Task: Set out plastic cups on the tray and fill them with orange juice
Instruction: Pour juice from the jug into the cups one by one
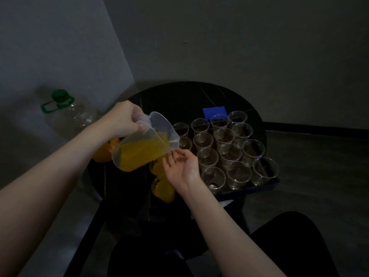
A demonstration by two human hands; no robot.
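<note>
My left hand [127, 119] grips the handle of a clear plastic jug [139, 148] of orange juice, tilted with its spout to the right over the tray's left side. Below the spout stands a cup with juice [156, 166], and a second filled cup [163, 188] sits nearer me. My right hand [180, 166] is palm up with loosely curled fingers, its thumb against the cup under the spout, gripping nothing. Several empty clear cups [229, 154] stand in rows on the dark tray [251, 188].
The tray rests on a round black table [179, 96]. A blue cloth [214, 112] lies behind the cups. A large clear bottle with a green cap [65, 112] stands left of the table. An orange container [102, 153] sits behind the jug. My dark-clothed legs are at the bottom.
</note>
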